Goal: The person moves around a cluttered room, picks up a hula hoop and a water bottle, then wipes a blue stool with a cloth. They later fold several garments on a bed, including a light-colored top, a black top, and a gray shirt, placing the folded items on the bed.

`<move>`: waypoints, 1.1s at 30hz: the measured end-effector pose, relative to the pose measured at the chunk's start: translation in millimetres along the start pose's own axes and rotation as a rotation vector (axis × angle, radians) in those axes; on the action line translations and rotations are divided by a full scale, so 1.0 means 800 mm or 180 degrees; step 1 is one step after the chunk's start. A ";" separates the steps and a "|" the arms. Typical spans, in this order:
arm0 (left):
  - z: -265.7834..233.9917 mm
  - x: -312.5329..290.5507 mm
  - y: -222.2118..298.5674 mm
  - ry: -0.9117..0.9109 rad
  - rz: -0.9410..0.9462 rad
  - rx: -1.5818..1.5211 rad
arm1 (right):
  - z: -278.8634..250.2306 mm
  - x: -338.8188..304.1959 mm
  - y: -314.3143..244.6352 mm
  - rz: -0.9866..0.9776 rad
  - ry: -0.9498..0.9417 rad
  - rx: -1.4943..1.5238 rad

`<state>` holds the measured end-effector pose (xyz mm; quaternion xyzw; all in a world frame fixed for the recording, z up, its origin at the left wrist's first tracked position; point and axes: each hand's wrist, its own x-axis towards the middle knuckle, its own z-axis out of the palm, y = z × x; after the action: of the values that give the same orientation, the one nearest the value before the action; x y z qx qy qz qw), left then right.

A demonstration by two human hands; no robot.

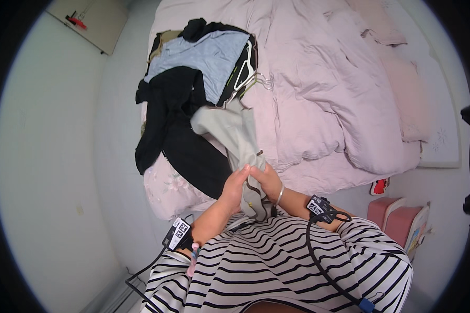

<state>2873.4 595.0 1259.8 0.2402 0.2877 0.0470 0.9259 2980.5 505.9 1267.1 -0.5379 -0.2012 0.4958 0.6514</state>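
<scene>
A light grey garment (234,133) with dark brown trim hangs between my hands, in front of my body. Both its upper end, over the bed's edge, and its lower end, against my striped top, show. My left hand (234,189) is closed on it, thumb on top. Right beside it, my right hand (267,182) grips the same cloth, and the two thumbs nearly touch. Just beyond lie a black long-sleeved garment (173,104) and a black piece of clothing (198,159). A grey-blue shirt (209,55) is spread farther back on the heap.
White hangers (245,68) and metal hanger hooks (263,81) lie at the heap's right side. A rumpled pink quilt (318,104) covers the bed. Pink boxes (394,221) stand on the right. A pale cabinet door (96,26) is at the far left.
</scene>
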 end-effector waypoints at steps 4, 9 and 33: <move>0.029 -0.047 0.017 -0.0273 -0.1379 0.0245 | 0.029 -0.048 -0.021 0.1228 -0.0444 0.2568; 0.018 -0.088 0.004 -0.0761 -0.0660 0.1101 | 0.042 -0.076 -0.012 0.0842 0.0551 0.1605; 0.077 0.098 0.208 0.0756 0.0641 0.0764 | -0.289 -0.081 -0.250 -0.0171 0.1932 0.1547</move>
<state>2981.3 733.4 1342.8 0.3692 0.3730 0.1328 0.8408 3222.7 348.5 1386.1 -0.4846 0.1099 0.3301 0.8026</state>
